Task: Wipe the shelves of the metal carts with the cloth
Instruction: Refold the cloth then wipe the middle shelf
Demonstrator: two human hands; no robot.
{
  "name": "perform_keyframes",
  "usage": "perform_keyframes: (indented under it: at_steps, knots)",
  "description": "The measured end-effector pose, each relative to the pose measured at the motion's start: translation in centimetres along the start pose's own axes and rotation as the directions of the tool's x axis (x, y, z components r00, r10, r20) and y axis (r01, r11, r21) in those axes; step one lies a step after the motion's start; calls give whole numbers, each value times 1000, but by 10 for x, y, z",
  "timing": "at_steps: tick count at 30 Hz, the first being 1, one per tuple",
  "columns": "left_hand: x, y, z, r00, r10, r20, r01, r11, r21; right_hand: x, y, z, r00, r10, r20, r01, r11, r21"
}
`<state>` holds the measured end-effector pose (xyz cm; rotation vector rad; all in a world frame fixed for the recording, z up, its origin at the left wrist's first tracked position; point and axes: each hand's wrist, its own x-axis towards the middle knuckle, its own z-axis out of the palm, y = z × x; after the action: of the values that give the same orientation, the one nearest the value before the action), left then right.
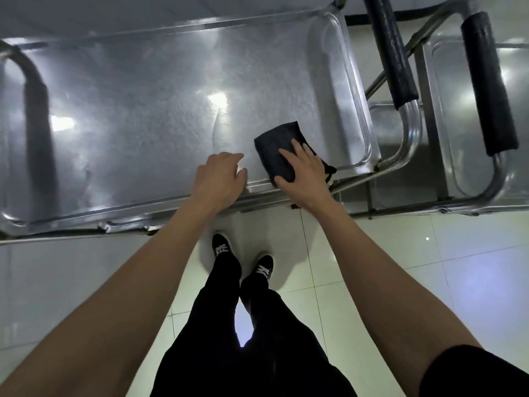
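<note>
Now the right hand (303,170), fingers spread flat, presses the cloth (279,151) onto the shelf (143,110) near its right corner, while the left hand (219,177), loosely curled, rests just left on the rim, unwiped steel stretching leftward.

Both arms outstretched, left grip (220,174) loosely curled, right grip (303,173) flat, fingers spread.

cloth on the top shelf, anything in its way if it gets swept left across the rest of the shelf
Only the left hand, which rests on the near rim just left of the cloth. The right hand presses flat on the cloth. Beyond the left hand, the shelf surface shows only reflections and the shadow of a cart handle, no objects.
</note>
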<state>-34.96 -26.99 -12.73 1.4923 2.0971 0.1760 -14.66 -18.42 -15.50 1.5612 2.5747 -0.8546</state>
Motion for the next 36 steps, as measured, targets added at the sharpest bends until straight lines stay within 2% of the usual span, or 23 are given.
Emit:
perform_keyframes:
  at_steps: [3,5,9,13,16,21,25,31,36]
  knots:
    - [23,8,-2,999,25,-41,-27,998,-62,-7,6,4,975,162,-154,-154,986,63]
    - [41,17,-1,997,49,-61,-56,991,-125,-7,8,6,946,261,-195,-246,964,97]
    - [74,33,3,992,128,-14,-129,980,-150,-4,4,7,938,292,-189,-287,957,51]
    - [90,42,5,988,151,44,-144,980,-136,1,0,1,920,348,-178,-327,935,140]
    - [97,46,3,988,132,74,-124,987,-104,9,0,-6,910,404,-96,-378,901,213]
    - [98,47,-7,987,126,96,-116,988,-105,18,-8,-17,923,378,-76,-366,920,141]
    - [96,38,-10,985,136,109,-125,986,-107,19,-15,-14,926,360,-117,-342,928,147]
    - [82,22,-9,979,193,-72,-203,963,-179,11,-21,-9,884,359,-300,-296,926,234]
    - [69,16,-15,975,202,-89,-217,947,-235,5,-26,-10,878,303,-370,-224,944,241]
